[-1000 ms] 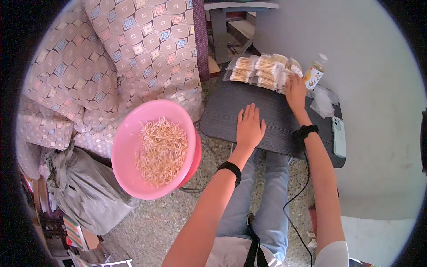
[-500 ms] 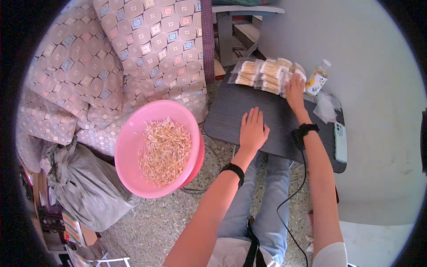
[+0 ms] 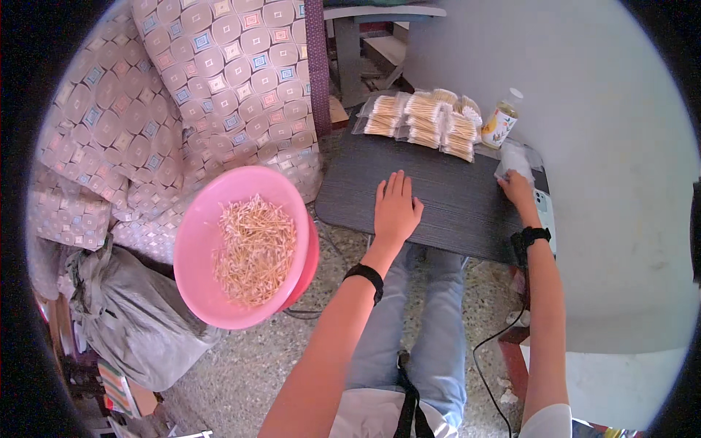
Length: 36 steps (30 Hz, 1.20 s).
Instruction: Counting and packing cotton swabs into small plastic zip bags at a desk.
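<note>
Leaving the swab packs (image 3: 423, 120), upper centre, the right hand (image 3: 520, 190) touches bags (image 3: 515, 157) upper right, grip unclear, the left hand (image 3: 396, 213) flat on the table (image 3: 347, 186), fingers released.

The right grip (image 3: 518, 191) hides part of the white phone (image 3: 548, 212); whether it holds the plastic bags (image 3: 515, 158) is unclear. The pink basin (image 3: 191, 270) partly covers a red object (image 3: 312, 255).

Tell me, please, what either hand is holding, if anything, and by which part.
Left hand: nothing; it rests flat on the black rectangular table. Right hand: at the near edge of the clear plastic bags; whether it grips them cannot be told.
</note>
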Available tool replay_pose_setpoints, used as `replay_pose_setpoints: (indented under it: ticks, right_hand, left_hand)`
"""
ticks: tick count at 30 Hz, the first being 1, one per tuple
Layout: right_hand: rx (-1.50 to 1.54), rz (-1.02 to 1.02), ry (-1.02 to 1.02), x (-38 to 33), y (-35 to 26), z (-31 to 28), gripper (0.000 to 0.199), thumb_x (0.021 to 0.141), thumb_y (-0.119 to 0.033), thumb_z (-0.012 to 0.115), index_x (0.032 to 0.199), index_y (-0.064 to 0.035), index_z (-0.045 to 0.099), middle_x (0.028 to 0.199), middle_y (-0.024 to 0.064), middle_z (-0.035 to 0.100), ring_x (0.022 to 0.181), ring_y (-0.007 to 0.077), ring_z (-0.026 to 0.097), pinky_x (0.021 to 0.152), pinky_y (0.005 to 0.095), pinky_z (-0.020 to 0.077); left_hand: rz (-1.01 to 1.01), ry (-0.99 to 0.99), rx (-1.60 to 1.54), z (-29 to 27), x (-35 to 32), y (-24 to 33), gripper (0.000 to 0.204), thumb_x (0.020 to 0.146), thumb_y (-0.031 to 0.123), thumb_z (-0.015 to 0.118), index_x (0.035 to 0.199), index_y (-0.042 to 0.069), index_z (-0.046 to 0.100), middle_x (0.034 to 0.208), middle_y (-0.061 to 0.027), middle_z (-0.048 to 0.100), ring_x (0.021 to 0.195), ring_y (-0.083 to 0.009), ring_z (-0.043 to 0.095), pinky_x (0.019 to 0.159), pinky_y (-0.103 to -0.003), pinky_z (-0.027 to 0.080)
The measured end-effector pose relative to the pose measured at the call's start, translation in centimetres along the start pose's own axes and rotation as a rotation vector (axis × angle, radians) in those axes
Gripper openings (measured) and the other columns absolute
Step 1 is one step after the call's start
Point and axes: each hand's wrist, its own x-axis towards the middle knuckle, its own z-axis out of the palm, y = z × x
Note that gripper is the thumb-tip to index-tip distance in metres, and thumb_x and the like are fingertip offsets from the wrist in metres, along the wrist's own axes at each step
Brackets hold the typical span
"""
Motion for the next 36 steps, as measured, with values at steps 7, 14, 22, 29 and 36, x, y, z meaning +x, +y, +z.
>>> replay_pose_setpoints:
  ticks: [7, 14, 22, 29, 36]
  right_hand:
    - [-0.009, 0.062, 0.081, -1.3, -1.9, -1.6, 0.027, 0.076, -0.035, 0.071, 0.082, -0.0090, 0.070, 0.082, 0.0187, 0.066, 0.081, 0.0359, 0.064, 0.071, 0.0439, 0.0495]
    - [0.286, -0.041, 0.335, -1.8, -0.9, -1.7, 0.029, 0.082, -0.031, 0.066, 0.083, -0.0027, 0.062, 0.085, 0.0152, 0.064, 0.079, 0.0342, 0.061, 0.071, 0.0413, 0.0481]
    - [0.864, -0.186, 0.169, -7.2, -7.7, -3.3, 0.031, 0.086, -0.030, 0.064, 0.087, 0.0002, 0.056, 0.099, 0.0157, 0.060, 0.092, 0.0322, 0.057, 0.079, 0.0403, 0.0455]
    - [0.738, -0.491, -0.002, -11.6, -11.6, -2.0, 0.040, 0.078, -0.028, 0.071, 0.107, -0.0033, 0.059, 0.126, 0.0151, 0.051, 0.124, 0.0328, 0.042, 0.103, 0.0402, 0.0332]
    - [0.851, -0.379, -0.014, -11.8, -11.1, -0.5, 0.033, 0.080, -0.022, 0.068, 0.107, -0.0030, 0.064, 0.123, 0.0135, 0.058, 0.123, 0.0304, 0.047, 0.102, 0.0383, 0.0372]
  left_hand:
    - [0.001, 0.016, -0.008, 0.0, -0.2, -0.4, 0.043, 0.086, 0.023, 0.049, 0.121, -0.002, 0.051, 0.135, -0.0165, 0.044, 0.129, -0.0270, 0.038, 0.108, -0.043, 0.026]
    - [0.006, 0.020, -0.015, 0.0, -0.2, 0.0, 0.044, 0.086, 0.023, 0.049, 0.121, -0.002, 0.051, 0.134, -0.0170, 0.045, 0.128, -0.0275, 0.039, 0.108, -0.043, 0.027]
    - [0.014, 0.049, 0.001, -0.3, -0.5, -0.6, 0.045, 0.085, 0.024, 0.051, 0.120, -0.002, 0.050, 0.134, -0.0173, 0.046, 0.127, -0.0276, 0.040, 0.107, -0.043, 0.028]
    - [0.050, 0.074, -0.009, 0.0, 0.0, -0.5, 0.043, 0.085, 0.024, 0.051, 0.120, -0.002, 0.050, 0.132, -0.0172, 0.047, 0.126, -0.0285, 0.041, 0.106, -0.043, 0.029]
    - [0.077, 0.052, 0.026, -0.1, -0.1, -0.8, 0.040, 0.087, 0.025, 0.050, 0.119, 0.000, 0.051, 0.132, -0.0177, 0.047, 0.125, -0.0296, 0.042, 0.105, -0.045, 0.029]
